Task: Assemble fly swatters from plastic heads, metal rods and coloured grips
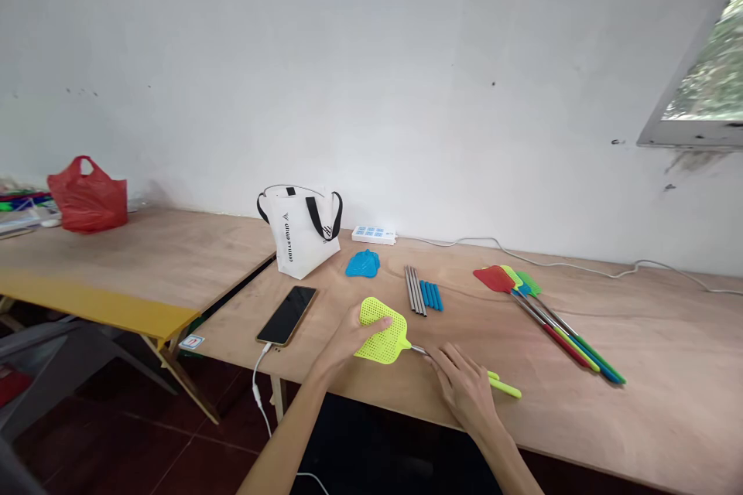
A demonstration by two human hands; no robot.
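My left hand is closed on the perforated head of a yellow-green fly swatter, with the thumb lying across its top. A thin metal shaft runs from the head toward my right hand, whose fingers are closed around it. Past that hand, a yellow-green handle sticks out, and the end of a second yellow-green piece shows beside it. My palm hides how these join the shaft. Farther back lie several metal rods, blue handles and stacked blue swatter heads.
On the right, several assembled fly swatters lie side by side. A phone on a charging cable is at the left, before a white bag. A power strip rests by the wall. Another table holds a red plastic bag.
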